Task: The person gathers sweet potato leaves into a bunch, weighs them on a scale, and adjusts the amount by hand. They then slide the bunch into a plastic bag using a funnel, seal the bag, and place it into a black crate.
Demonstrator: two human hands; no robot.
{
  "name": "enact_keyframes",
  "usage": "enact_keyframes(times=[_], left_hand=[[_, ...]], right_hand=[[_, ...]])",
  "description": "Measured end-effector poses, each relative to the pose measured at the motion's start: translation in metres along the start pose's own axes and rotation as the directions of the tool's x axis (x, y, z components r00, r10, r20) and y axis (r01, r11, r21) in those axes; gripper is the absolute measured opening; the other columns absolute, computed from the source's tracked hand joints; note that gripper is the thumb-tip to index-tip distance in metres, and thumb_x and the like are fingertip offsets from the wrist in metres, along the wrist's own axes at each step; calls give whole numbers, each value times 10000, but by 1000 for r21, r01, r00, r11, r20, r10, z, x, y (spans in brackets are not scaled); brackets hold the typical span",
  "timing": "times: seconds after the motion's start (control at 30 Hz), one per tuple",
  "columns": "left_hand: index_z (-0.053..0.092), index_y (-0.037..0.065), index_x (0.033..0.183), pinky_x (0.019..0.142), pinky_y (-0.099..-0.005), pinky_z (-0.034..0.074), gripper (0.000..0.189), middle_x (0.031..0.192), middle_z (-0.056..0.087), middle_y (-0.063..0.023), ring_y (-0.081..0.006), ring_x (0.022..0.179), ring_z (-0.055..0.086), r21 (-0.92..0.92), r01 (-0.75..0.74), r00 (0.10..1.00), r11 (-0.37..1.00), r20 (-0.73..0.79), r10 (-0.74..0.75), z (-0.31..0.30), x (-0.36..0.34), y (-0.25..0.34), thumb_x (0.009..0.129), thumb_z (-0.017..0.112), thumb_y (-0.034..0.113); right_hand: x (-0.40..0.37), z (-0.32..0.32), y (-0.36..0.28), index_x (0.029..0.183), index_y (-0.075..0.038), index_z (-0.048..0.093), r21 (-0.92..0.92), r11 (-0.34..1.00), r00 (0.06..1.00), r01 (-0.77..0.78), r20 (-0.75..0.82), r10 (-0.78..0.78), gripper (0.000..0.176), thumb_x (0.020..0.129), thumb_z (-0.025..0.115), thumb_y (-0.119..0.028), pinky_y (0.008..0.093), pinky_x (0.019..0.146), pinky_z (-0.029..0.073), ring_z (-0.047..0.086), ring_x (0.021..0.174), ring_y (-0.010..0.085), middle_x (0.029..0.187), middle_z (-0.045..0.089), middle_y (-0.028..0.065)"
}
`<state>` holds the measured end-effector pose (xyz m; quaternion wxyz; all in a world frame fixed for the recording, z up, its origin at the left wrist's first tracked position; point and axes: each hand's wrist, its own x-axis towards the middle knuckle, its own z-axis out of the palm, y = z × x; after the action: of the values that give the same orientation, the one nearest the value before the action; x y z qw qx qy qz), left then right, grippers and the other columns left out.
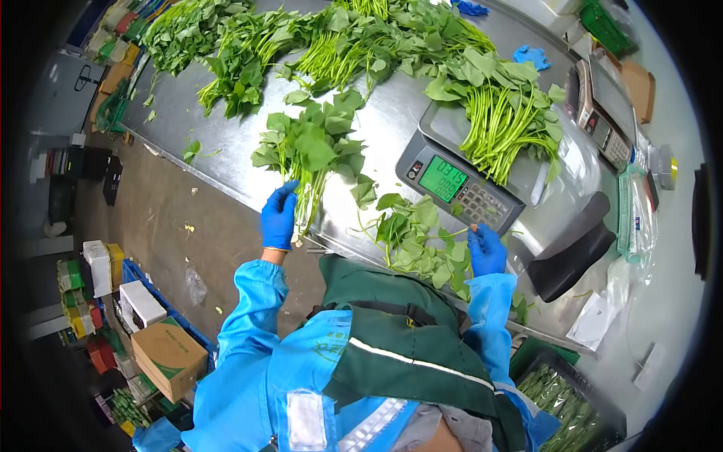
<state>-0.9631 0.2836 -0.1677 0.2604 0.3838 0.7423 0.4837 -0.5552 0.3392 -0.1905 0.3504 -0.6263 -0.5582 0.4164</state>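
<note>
In blue gloves, both my hands are at the near edge of the steel table. My left hand (pixel 278 218) is closed at the stems of a bunch of leafy greens (pixel 310 147), its leaves pointing away from me. My right hand (pixel 487 251) is pinched beside loose leafy greens (pixel 422 239); a small brownish spot shows at its fingertips, too small to make out. Just beyond it is a digital scale (pixel 461 184) with a lit green display reading about 0.315. Another bunch of greens (pixel 501 124) rests on its pan, stems toward me.
Several bunches of greens (pixel 331 53) line the far side of the steel table (pixel 177 120). A second scale (pixel 602 128), a blue glove (pixel 532 57) and a black curved object (pixel 568 256) lie at right. A crate of packed greens (pixel 568 399) stands lower right, a cardboard box (pixel 169 358) lower left.
</note>
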Motion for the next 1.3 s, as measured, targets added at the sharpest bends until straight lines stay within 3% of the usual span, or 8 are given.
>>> enact_keyframes(times=[0.07, 0.13, 0.4, 0.6, 0.8, 0.93, 1.03, 1.3], left_hand=[[562, -1, 1078, 780, -239, 432, 264, 1036, 601, -59, -107, 887, 539, -285, 203, 976, 937, 131, -172, 2, -7, 27, 820, 540, 53], [553, 7, 1098, 750, -230, 431, 272, 1030, 596, -51, -89, 852, 532, -337, 40, 998, 941, 62, -20, 8, -9, 50, 833, 529, 62], [513, 5, 1151, 724, -234, 424, 309, 1003, 588, -56, -123, 846, 544, -520, 147, 989, 841, 105, -109, 34, -4, 61, 860, 505, 111], [519, 0, 1141, 762, -233, 428, 303, 1040, 585, -61, -126, 932, 555, -482, 135, 925, 866, 375, 65, 117, -4, 132, 843, 520, 57], [540, -12, 1104, 795, -232, 444, 287, 1038, 589, -72, -137, 926, 571, -730, 127, 862, 672, 417, 290, 227, 4, 191, 818, 549, 7], [555, 16, 1101, 780, -245, 449, 303, 1038, 593, -62, -139, 916, 568, -679, 74, 847, 730, 429, 314, 277, 21, 184, 800, 577, 39], [571, 78, 1110, 776, -257, 445, 323, 1055, 590, -45, -120, 907, 547, -473, -116, 805, 873, 470, 362, 289, 28, 164, 789, 600, 106], [566, -6, 1079, 868, -248, 404, 259, 1069, 587, -74, -137, 974, 538, -536, 59, 886, 842, 417, 204, 242, 57, 132, 823, 538, 23]], right_hand=[[3, 4, -7, 1018, -47, 582, -19, 999, 999, 50, -2, -50, 224, 798, 614, -70, 248, 650, 466, 570, 737, 109, 909, 614, 56], [2, 6, -11, 1016, -52, 582, -46, 995, 996, 83, -2, -84, 224, 795, 617, -67, 250, 638, 465, 568, 722, 110, 900, 614, 58], [1, 11, -23, 1044, -36, 566, -91, 989, 991, 120, 62, -115, 259, 797, 615, -98, 272, 651, 476, 588, 739, 134, 916, 618, 87], [-2, 15, -18, 1064, -61, 558, -188, 971, 983, 150, 135, -126, 307, 800, 611, -210, 309, 675, 485, 609, 761, 214, 940, 603, 119], [-6, 12, -30, 1062, -90, 561, -266, 956, 991, 123, 85, -103, 306, 792, 614, -223, 323, 679, 488, 609, 789, 239, 950, 602, 90], [-14, 10, -15, 1012, -51, 586, -283, 953, 994, 107, 54, -96, 259, 783, 627, -164, 308, 682, 489, 614, 759, 224, 898, 607, 121], [-19, 9, 2, 1074, -130, 559, -321, 946, 997, 47, 73, -25, 316, 803, 578, -293, 365, 713, 479, 597, 836, 276, 992, 587, 95], [-10, 9, -10, 1049, -115, 569, -290, 957, 996, -19, 78, 43, 310, 801, 579, -301, 369, 705, 476, 594, 810, 283, 968, 592, 106]])
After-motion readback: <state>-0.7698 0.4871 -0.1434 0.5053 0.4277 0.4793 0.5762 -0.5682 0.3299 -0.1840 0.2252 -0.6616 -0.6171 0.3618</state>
